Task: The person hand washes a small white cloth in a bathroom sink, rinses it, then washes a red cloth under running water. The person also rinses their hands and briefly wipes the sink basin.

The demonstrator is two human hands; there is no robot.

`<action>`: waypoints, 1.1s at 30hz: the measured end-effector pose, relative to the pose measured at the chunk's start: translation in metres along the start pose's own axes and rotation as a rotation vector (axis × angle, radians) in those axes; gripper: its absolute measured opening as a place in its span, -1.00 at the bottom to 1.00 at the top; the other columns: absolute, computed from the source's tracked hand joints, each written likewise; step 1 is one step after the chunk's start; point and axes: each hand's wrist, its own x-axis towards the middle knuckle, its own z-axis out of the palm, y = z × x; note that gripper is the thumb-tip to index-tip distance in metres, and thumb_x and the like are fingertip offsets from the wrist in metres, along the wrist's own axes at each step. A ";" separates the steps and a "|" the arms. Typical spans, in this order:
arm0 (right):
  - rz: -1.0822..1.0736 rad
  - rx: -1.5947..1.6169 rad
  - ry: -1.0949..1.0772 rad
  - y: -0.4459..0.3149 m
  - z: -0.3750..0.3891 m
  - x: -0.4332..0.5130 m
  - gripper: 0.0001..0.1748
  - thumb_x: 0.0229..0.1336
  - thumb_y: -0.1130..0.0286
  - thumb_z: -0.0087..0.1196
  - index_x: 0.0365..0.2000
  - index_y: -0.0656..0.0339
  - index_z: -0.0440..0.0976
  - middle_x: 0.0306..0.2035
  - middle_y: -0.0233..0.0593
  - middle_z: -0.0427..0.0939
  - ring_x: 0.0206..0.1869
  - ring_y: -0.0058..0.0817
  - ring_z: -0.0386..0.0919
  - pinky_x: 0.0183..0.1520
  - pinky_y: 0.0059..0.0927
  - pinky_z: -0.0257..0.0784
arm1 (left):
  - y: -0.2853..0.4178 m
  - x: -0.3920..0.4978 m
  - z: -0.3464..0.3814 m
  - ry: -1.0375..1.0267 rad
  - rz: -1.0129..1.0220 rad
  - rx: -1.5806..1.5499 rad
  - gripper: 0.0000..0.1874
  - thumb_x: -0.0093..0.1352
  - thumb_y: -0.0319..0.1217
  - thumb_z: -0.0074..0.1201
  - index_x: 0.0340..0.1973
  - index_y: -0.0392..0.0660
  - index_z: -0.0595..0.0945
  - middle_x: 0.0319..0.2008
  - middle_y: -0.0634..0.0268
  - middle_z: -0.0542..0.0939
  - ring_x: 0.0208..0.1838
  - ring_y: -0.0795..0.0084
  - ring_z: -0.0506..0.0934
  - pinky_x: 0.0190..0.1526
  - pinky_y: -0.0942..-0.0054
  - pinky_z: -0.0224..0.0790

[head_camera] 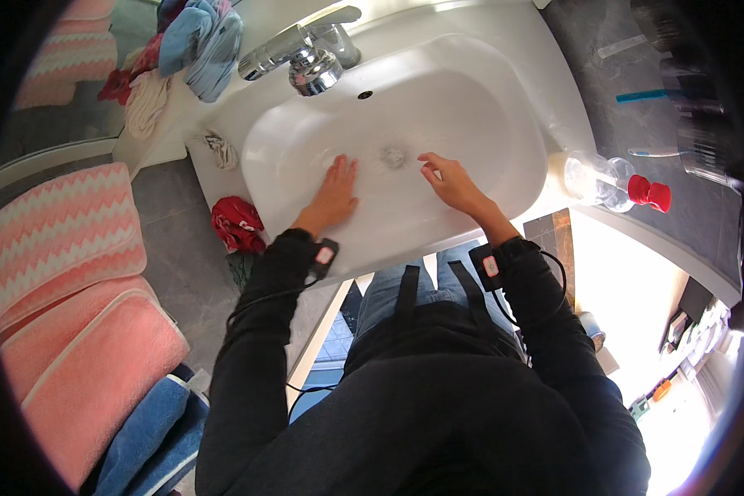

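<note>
A white washbasin (471, 124) lies before me, with a chrome tap (313, 62) at its back edge. My left hand (335, 195) is at the left part of the bowl, palm down with fingers extended, holding nothing; whether it touches the surface I cannot tell. To the right of the drain (395, 156), my right hand (451, 183) hovers over the bowl, fingers loosely bent and apart, with nothing in it. Some water seems to lie around the drain. A small overflow hole (365, 95) shows in the back wall of the bowl.
A red cloth (237, 224) and a small pale crumpled item (222, 150) rest at the basin's left. Blue fabric (208, 49) is heaped behind. Pink towels (99, 347) and a blue towel (142, 434) hang left. A clear bottle with a red cap (650, 193) stands at the right rim.
</note>
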 end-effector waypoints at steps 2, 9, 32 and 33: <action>-0.035 -0.006 -0.022 0.003 0.000 0.000 -0.71 0.23 0.35 -0.03 -0.07 0.25 0.44 -0.26 0.05 0.60 -0.17 -0.03 0.56 -0.10 -0.16 0.43 | 0.031 0.023 0.020 0.031 -0.125 -0.049 -0.06 0.32 -0.20 0.01 0.36 -0.40 -0.18 0.40 -0.34 -0.26 0.47 -0.28 -0.27 0.44 -0.03 -0.38; 0.007 -0.049 -0.012 0.021 -0.002 -0.001 -0.73 0.23 0.35 -0.04 -0.12 0.26 0.46 -0.30 0.07 0.59 -0.20 0.00 0.55 -0.11 -0.15 0.43 | 0.050 0.033 0.042 0.105 -0.235 0.061 -0.11 0.41 -0.04 -0.13 0.33 -0.49 -0.11 0.37 -0.42 -0.21 0.45 -0.35 -0.30 0.42 -0.09 -0.42; 0.043 0.868 0.110 -0.199 -0.034 0.183 -0.60 0.22 0.23 -0.03 -0.72 -0.02 0.21 -0.72 -0.60 0.12 -0.67 -0.71 0.03 -0.59 -0.53 -0.12 | 0.060 0.033 -0.053 0.244 -0.276 -1.092 -0.71 0.41 -0.28 -0.07 -0.30 -0.30 0.58 -0.49 0.37 0.52 -0.44 0.55 0.48 -0.37 0.52 0.35; 0.053 0.848 0.116 -0.200 -0.033 0.184 -0.60 0.22 0.24 -0.04 -0.73 -0.02 0.21 -0.72 -0.60 0.12 -0.66 -0.71 0.03 -0.58 -0.53 -0.11 | 0.061 0.035 -0.063 0.254 -0.278 -1.253 -0.73 0.42 -0.31 -0.07 -0.34 -0.29 0.58 -0.50 0.37 0.52 -0.43 0.55 0.48 -0.35 0.54 0.36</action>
